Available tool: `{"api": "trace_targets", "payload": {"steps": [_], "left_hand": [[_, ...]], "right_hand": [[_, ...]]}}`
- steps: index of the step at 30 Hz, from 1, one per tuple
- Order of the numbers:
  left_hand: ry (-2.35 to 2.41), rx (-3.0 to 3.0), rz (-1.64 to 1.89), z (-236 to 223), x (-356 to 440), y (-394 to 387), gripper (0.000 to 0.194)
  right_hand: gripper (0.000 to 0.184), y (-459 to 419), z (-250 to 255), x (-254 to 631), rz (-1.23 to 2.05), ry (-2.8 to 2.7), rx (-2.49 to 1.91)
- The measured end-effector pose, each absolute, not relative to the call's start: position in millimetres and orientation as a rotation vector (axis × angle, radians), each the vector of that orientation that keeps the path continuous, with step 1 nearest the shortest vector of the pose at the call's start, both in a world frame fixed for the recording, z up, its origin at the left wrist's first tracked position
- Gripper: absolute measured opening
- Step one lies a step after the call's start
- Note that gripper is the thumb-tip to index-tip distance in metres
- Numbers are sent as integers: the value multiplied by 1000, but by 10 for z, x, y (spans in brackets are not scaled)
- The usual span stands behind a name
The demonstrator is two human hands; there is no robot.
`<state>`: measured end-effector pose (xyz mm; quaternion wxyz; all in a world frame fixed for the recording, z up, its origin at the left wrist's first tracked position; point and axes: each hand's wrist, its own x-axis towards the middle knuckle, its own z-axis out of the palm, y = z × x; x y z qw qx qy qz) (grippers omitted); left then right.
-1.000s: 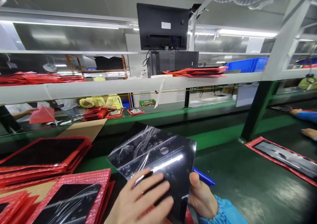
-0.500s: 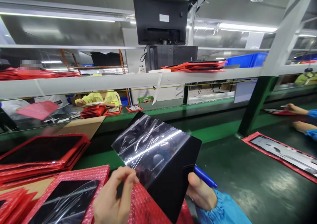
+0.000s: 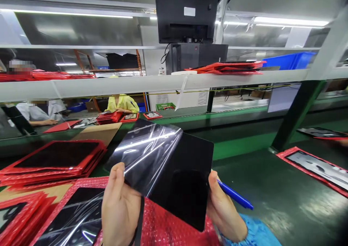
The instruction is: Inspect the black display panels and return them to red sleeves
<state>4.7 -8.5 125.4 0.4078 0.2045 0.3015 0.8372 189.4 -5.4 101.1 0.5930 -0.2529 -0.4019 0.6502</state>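
A glossy black screen panel [image 3: 187, 180] is held tilted in front of me. Clear protective film [image 3: 146, 148] covers its far left part and bends over, with a slanting fold line across the panel. Along the film's left edge, my left hand [image 3: 119, 206] pinches it between thumb and fingers. My right hand [image 3: 224, 209] grips the panel's right edge, thumb on top; a blue pen [image 3: 236, 196] sticks out from that hand, pointing right. Beneath the panel lies a red bubble-wrap sheet [image 3: 168, 226]. Another film-covered black panel [image 3: 76, 209] rests on red bubble wrap to the left.
At left stand a stack of red-wrapped panels [image 3: 57, 155] and red pouches [image 3: 24, 213]. To the right, a grey-and-black part [image 3: 318, 166] lies on red wrap on the dark green bench [image 3: 261, 188]. A green post [image 3: 297, 115] rises there. People sit across the bench.
My left hand has moved left with the film, and the fold line now runs more steeply. The panel has turned slightly. My view has shifted a little.
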Motion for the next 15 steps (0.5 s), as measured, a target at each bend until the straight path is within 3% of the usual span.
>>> {"api": "trace_targets", "payload": {"steps": [2,6,11,15], "left_hand": [[789,521,2212,1293,-5,-149,5],[851,576,2331,1341,-105,-222,10],[754,571,2293,1319,-158,-211,7],[735,574,2274,1346,-157,-195,6]], "right_hand": [[48,-131,1062,1844,1567,-966,-531],[67,-265,1220,1761,1761,-1166,-352],[67,-349,1278,1682,1762,-1170,-379],[57,-374,1229,1747,1720,-1247,-384]]}}
